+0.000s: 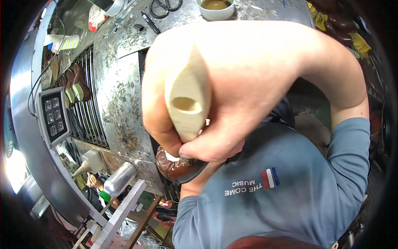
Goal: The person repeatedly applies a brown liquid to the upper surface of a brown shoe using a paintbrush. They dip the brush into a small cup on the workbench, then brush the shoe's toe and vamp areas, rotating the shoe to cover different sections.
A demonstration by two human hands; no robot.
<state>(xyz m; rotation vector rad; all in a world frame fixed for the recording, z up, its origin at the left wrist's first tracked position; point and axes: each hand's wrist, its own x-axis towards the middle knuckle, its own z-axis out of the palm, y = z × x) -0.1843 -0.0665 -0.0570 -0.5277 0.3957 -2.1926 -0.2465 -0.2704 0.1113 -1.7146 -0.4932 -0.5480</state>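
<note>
Wood-coloured form: a pale shoe last (pixel 186 97) with a round socket hole in its top, held close under the camera, its heel end up and its lower end sunk in the shoe.
Shoe: a glossy brown leather shoe (pixel 179 168) sits on the last's lower end, with white lining showing at its mouth.
Right hand: the right hand (pixel 248 95) wraps the last from the right; its grip is clenched on the last, with thumb and fingertips pinched just above the shoe's opening.
Left hand: only a forearm shows below the shoe; the hand itself is hidden, so I cannot tell its grip.
Table: a worn, stained metal table (pixel 120 95) lies behind the hand.
Rack: a slotted grille (pixel 89 112) holds more brown shoes (pixel 76 85) on lasts, left of the hand.
Panel: a small grey keypad (pixel 53 116) sits at the far left.
Far edge: a white bowl of brownish liquid (pixel 214 7) and black scissors (pixel 166 6), well apart from the hand.
</note>
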